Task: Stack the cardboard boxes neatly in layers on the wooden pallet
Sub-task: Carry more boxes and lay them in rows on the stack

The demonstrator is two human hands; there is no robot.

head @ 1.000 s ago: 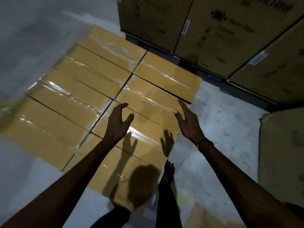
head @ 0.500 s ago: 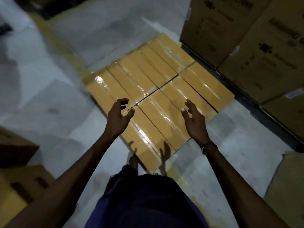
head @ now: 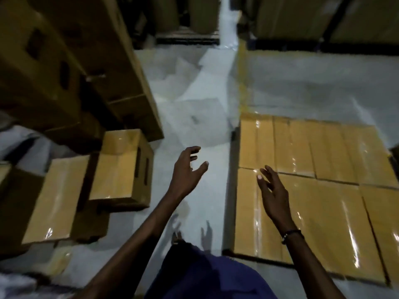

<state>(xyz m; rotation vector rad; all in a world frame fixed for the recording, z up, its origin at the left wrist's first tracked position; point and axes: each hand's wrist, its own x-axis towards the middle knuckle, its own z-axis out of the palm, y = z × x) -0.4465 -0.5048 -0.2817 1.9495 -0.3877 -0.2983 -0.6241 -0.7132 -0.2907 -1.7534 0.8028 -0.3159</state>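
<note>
Head view: both hands are out in the air, empty — the left hand [head: 186, 172] with fingers spread and loosely bent over the floor [head: 194, 117], the right hand [head: 273, 188] spread above the flat layer of taped boxes [head: 323, 190] on the right. Loose boxes [head: 121, 167] sit on the left — no label or writing can be read.

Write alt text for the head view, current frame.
Both bare hands, left hand and right hand, reach forward empty with fingers spread over a grey floor. A flat layer of taped cardboard boxes lies to the right; loose boxes sit to the left below tall stacked cartons.
</note>
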